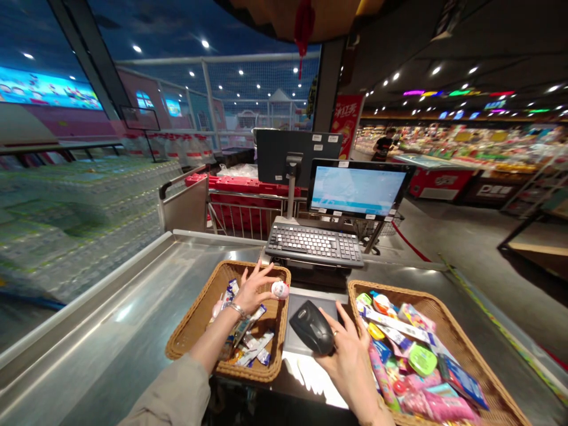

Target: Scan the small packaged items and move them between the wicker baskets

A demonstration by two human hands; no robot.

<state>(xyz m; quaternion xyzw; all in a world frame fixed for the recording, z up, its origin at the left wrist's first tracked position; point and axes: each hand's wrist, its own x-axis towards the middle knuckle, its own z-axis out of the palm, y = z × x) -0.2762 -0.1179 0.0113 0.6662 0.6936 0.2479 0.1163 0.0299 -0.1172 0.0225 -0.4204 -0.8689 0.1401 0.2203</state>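
Small pink and white round egg (280, 290) sits held in the fingers of the left hand (252, 290), above a brown woven wicker basket (190, 316) of thin packs. The right hand (350, 361) touches a black curved handheld scanner (312, 327), but whether it grips is hard to tell. A second wicker basket (426, 302) holds bright packs. Farther off stand a grey keyboard (314, 245) and a lit screen (357, 188).

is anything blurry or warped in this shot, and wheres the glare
In the head view, the wrapped bottles at left look smeared, the steel counter carries bright streaks of glare, the screen looks pale and washed out, and the wide lens bends the straight lines near the frame edges.
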